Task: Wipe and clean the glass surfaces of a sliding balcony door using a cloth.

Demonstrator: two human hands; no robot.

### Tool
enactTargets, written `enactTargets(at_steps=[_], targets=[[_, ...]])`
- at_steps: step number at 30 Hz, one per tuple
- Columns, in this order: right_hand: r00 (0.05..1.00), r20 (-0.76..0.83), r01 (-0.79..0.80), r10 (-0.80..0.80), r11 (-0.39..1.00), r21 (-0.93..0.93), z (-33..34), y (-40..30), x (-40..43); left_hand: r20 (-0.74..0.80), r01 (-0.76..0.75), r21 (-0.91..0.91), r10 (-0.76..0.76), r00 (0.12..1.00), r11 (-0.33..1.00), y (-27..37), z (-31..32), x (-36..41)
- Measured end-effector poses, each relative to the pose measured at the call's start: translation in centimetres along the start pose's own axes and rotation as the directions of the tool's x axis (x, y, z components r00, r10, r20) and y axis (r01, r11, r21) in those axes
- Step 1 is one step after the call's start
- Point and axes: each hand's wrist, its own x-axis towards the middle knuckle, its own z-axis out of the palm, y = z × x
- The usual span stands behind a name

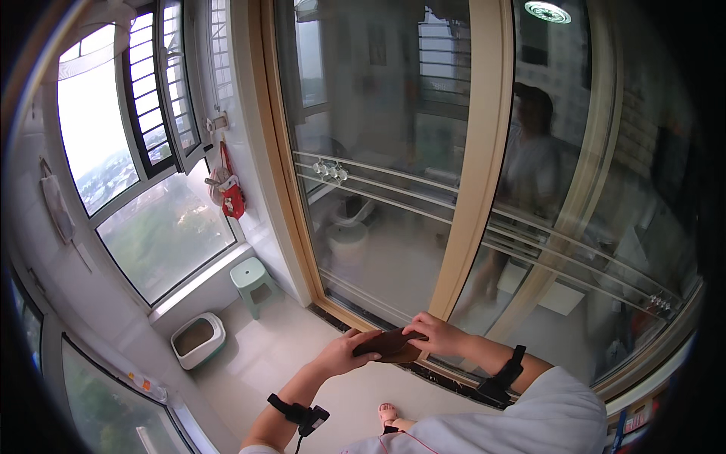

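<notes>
A dark brown piece of cloth (pixel 391 345) stretches between my two hands, in front of the lower part of a sliding glass door. My left hand (pixel 346 352) grips its left end, thumb below and fingers on top. Its right end is pinched in my right hand (pixel 434 335), just before the door's light wooden frame (pixel 454 267). Folds hide part of the cloth. Black bands with small devices circle both wrists.
On the left, a green plastic stool (pixel 248 272) and a litter box (pixel 198 340) stand on the pale tiled floor (pixel 329 397) below the windows. Bags (pixel 231 196) hang on the wall. Metal rails (pixel 385 184) cross the glass, which reflects a person. A bottle (pixel 148 387) lies on the left sill.
</notes>
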Motion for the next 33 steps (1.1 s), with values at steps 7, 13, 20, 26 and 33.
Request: enactTargets(at_steps=[7,13,20,26,33], targets=[[0.976,-0.202,-0.097,0.085,0.994,-0.048,-4.2,6.0,6.7,0.148,-0.169,0.338,0.125,0.981,0.926,-3.6,-6.8,10.4],[0.97,-0.241,-0.095,0.043,0.974,-0.206,-9.8,7.0,16.3,0.054,-0.331,0.524,0.358,0.932,0.784,-8.6,-16.0,19.1],[0.886,-0.45,-0.15,-0.108,0.853,-0.5,-16.5,6.5,27.3,-0.039,-0.481,0.619,0.637,0.77,0.62,-10.7,-27.2,28.1],[0.731,-0.631,-0.357,-0.261,0.642,-0.679,-21.0,3.7,35.6,-0.035,-0.58,0.764,0.915,0.401,0.283,-11.4,-37.0,35.8],[0.65,-0.616,-0.466,-0.445,0.408,-0.785,-30.0,0.1,48.7,-0.241,-0.3,0.923,0.969,0.045,0.243,-10.4,-50.1,43.7]])
